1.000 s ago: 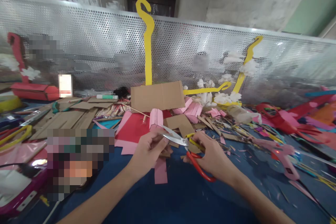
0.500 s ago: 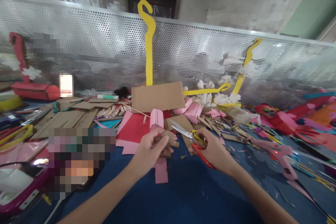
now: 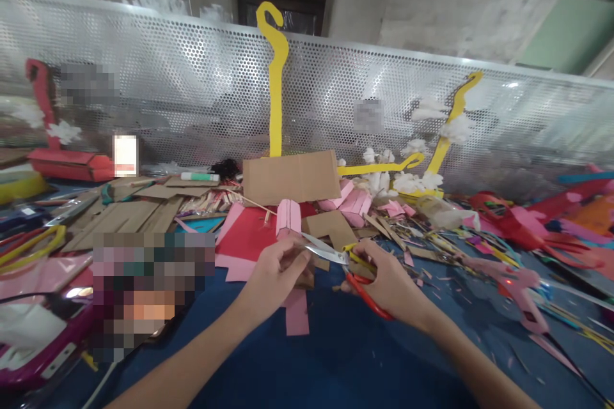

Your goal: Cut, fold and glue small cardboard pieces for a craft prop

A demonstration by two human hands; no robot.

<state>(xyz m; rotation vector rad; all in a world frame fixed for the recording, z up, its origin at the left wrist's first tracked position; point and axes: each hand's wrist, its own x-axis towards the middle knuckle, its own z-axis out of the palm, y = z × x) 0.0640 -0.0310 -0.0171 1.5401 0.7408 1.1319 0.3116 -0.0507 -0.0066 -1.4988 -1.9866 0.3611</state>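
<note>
My left hand (image 3: 281,278) pinches a small piece of brown cardboard, mostly hidden by the fingers. In my right hand (image 3: 391,281) are scissors (image 3: 330,254) with one yellow and one red handle, their blades parted and reaching to the left hand's fingertips. Below the left hand a pink strip (image 3: 297,314) lies on the blue table. Just behind it is a folded pink piece (image 3: 288,217) with dark lines, beside a red sheet (image 3: 247,233). Brown cardboard (image 3: 330,227) lies behind the scissors.
A cardboard box (image 3: 290,177) with a tall yellow hook (image 3: 275,102) stands at the back. A pink glue gun (image 3: 520,291) lies right, amid scraps on the blue cloth (image 3: 355,364). Cardboard strips (image 3: 127,223) and a green-white tube (image 3: 200,176) are left. Perforated metal (image 3: 326,89) runs behind.
The scissors have moved left and slightly down, so their blades now reach my left fingertips. My left hand keeps its pinch. The whole view has shifted slightly.
</note>
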